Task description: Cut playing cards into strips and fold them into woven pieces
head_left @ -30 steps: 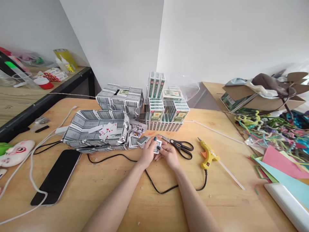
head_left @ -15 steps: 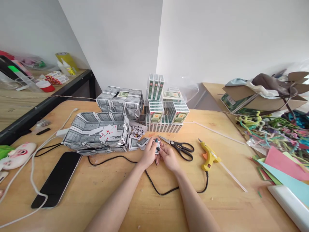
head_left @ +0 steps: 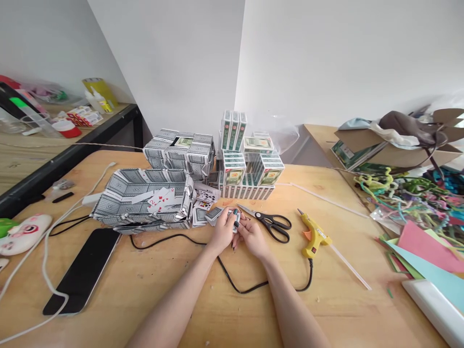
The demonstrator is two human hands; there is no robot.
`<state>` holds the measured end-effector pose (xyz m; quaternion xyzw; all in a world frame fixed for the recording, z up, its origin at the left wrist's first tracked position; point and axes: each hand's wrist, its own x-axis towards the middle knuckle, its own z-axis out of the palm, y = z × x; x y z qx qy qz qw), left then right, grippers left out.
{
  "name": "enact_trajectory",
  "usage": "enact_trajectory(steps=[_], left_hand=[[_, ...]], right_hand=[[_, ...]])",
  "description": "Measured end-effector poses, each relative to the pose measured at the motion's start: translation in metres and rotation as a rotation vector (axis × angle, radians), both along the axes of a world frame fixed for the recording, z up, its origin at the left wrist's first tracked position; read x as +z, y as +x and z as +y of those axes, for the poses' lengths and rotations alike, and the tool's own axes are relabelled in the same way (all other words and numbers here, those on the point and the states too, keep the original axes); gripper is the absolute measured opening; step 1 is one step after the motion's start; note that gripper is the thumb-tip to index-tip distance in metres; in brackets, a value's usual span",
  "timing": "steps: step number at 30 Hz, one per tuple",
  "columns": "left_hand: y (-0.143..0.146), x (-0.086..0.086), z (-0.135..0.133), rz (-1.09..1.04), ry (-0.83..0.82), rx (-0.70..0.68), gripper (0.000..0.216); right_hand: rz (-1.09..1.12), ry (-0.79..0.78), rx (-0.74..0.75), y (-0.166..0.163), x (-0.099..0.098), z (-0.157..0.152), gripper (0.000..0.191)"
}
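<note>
My left hand [head_left: 224, 233] and my right hand [head_left: 252, 235] meet at the middle of the table, fingers closed round a small playing card [head_left: 235, 228] that they mostly cover. Just left of them lie loose playing cards [head_left: 200, 216], some face down and some face up. A tray built of grey-backed playing cards [head_left: 123, 186] stands further left, with several face-up cards [head_left: 161, 199] inside. Black-handled scissors [head_left: 271, 223] rest open to the right of my right hand. Beyond them lies a yellow glue gun [head_left: 313, 234] with a clear glue stick [head_left: 351, 266] in its back.
Behind the tray stands a block covered in cards [head_left: 181, 152]. Boxed card decks [head_left: 234, 169] are stacked at the back. A black cord [head_left: 239, 290] passes under my forearms. At left lies a phone [head_left: 85, 270]; at right, coloured paper [head_left: 431, 251] and pipe cleaners [head_left: 409, 193].
Hardly anything differs. Both hands keep their hold on the card at the same place, and the view has shifted very slightly.
</note>
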<state>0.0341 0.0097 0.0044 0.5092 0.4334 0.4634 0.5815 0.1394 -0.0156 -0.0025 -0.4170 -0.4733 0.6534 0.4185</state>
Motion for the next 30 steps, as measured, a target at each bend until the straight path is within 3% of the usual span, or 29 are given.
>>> enact_trajectory(steps=[19, 25, 30], left_hand=[[-0.005, 0.002, 0.004, -0.003, -0.026, -0.038, 0.014], [-0.004, 0.001, 0.002, -0.006, -0.137, -0.109, 0.019], [-0.003, 0.009, 0.000, 0.004, -0.085, -0.056, 0.020]], right_hand=[[0.030, 0.038, 0.004, -0.001, 0.000, -0.002, 0.033], [-0.030, 0.072, -0.013, 0.000, 0.004, 0.000, 0.036], [-0.040, 0.074, -0.069, -0.003, 0.007, -0.002, 0.031]])
